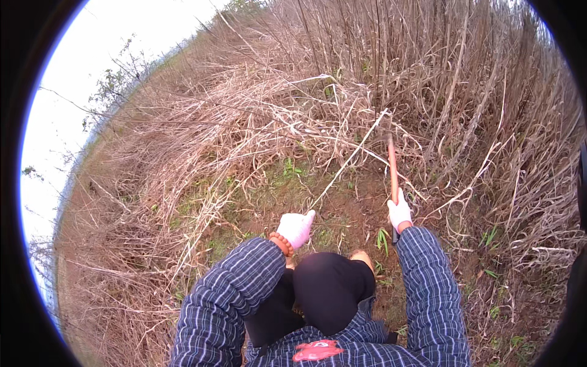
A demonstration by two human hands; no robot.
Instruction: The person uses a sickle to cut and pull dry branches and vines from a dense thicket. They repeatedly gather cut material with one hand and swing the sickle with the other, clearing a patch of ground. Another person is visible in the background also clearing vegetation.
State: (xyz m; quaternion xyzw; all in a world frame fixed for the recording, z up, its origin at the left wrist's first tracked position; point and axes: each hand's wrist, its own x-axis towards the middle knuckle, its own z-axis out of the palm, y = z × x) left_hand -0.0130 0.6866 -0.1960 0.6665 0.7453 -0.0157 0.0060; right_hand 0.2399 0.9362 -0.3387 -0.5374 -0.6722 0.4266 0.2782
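My left grip (295, 229) pinches a pale stalk (348, 163) by its near end, likely to steady it; my right grip (400, 213) wraps the orange handle (393, 168) low, probably for reach

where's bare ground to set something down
Mostly bare soil lies between the left hand and the right hand, which grips an orange-handled tool; a pale stalk slants across the patch's far side. Dry grass crowds beyond and along both sides.

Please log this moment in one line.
left hand: holds long thin pale dry stalk; right hand: grips straight orange tool handle; ahead: dense brown dry grass
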